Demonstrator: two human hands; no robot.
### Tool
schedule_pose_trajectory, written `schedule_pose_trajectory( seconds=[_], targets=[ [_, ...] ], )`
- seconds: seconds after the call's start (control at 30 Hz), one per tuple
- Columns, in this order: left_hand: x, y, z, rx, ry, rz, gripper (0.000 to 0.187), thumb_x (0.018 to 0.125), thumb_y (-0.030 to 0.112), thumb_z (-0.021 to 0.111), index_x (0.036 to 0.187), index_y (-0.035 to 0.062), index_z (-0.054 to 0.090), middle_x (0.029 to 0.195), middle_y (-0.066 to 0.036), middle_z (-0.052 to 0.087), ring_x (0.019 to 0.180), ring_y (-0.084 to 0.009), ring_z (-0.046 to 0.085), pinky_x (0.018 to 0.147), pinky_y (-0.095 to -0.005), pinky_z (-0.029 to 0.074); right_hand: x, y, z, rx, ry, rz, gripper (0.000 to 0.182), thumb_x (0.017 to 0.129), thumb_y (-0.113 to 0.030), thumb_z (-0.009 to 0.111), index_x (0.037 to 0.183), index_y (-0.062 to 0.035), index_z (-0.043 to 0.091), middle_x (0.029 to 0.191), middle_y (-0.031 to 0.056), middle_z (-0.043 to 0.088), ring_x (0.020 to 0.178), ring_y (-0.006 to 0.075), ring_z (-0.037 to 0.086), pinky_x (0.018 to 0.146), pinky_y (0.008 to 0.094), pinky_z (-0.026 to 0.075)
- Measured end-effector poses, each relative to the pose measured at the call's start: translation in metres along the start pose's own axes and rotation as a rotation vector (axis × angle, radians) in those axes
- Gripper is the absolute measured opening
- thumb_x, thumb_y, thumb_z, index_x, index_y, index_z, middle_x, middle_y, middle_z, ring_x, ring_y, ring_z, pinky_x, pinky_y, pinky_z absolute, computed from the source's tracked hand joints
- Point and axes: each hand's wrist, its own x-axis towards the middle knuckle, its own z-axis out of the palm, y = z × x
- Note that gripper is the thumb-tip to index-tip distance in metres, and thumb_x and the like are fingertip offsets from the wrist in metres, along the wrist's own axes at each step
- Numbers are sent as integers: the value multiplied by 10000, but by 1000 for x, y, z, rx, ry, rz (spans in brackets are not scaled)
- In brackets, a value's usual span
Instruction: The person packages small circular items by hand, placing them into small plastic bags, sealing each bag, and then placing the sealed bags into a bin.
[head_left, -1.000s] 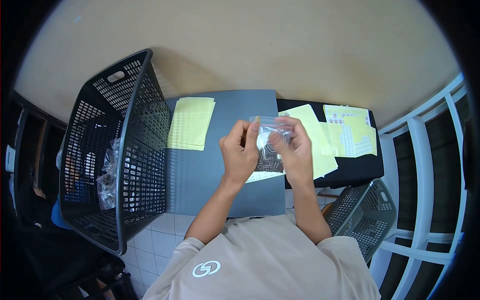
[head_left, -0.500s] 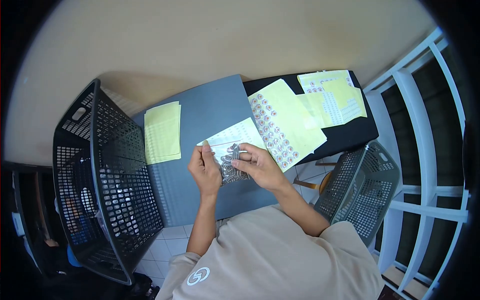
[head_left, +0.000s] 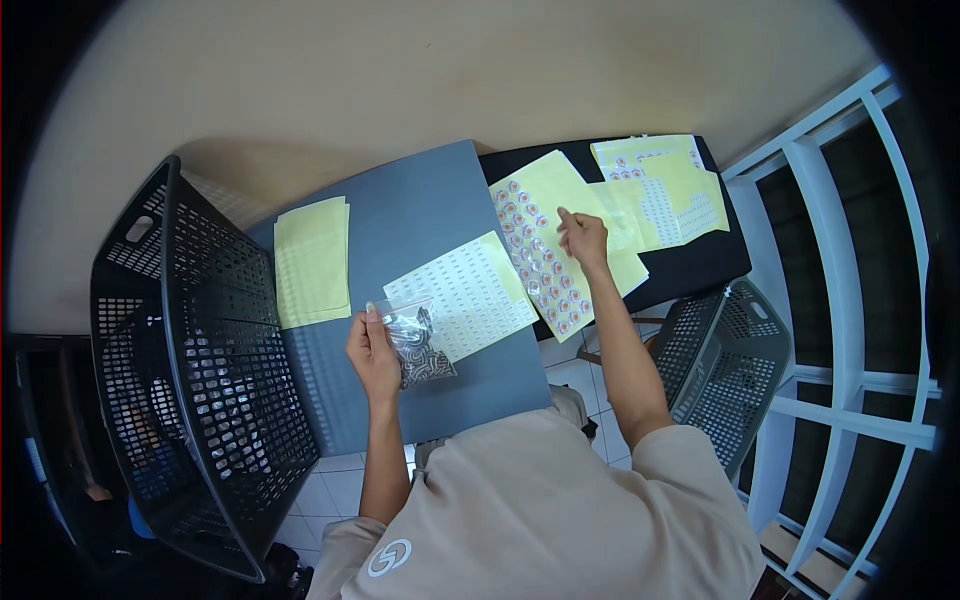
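A clear plastic bag of small dark metallic pieces hangs from my left hand, its upper left corner pinched between thumb and fingers. Partly behind the bag, a sheet of small printed labels lies on the grey table. My right hand is over a yellow sheet with round red-and-white stickers, near its right part. The thumb and fingers of that hand are drawn together; whether anything is between them is too small to tell.
Yellow sheets lie at the grey table's left. More sticker sheets rest on the black surface. A large dark basket stands left, another basket at lower right, beside a white frame.
My right hand has let go of the bag and moved up and right to the round-sticker sheet. My left hand, still holding the bag, has shifted slightly left and down, uncovering more of the label sheet.
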Motion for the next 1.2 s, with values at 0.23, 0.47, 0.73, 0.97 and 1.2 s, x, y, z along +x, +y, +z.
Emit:
schedule_pose_trajectory(
  seconds=[0.23,0.47,0.73,0.97,1.2],
  targets=[
    [-9,-1,2,-78,68,-55,337,1017,195,459,695,100,437,618,98,356,553,8,271,473,-193,209,18,17,26,-599,24,-406,310,709,-90,751,1013,-52,709,947,167,599,940,327,598,864,404,476],
    [-12,-9,-9,-117,101,-97,332,1021,218,449,709,105,451,632,99,360,551,13,264,463,-187,199,18,23,32,-585,120,-434,126,725,-75,725,851,-71,712,848,132,606,802,289,630,749,389,503],
    [-8,9,-4,-210,113,-191,311,1022,234,448,737,109,470,623,100,368,527,17,270,445,-182,196,28,25,38,-564,141,-364,70,756,-12,638,794,-51,682,811,134,655,787,284,655,736,380,510],
    [-12,8,-2,-166,62,-204,317,1023,230,446,731,111,477,612,102,360,522,18,277,442,-183,198,25,20,28,-529,40,-358,48,773,-5,636,807,-6,670,798,159,682,772,291,672,740,379,516],
    [-12,8,-1,-178,64,-239,316,1023,243,444,733,122,474,600,93,352,503,10,290,430,-176,220,27,25,21,-484,-23,-366,50,785,-6,638,823,16,664,798,166,685,769,280,678,727,356,521]
  ],
)
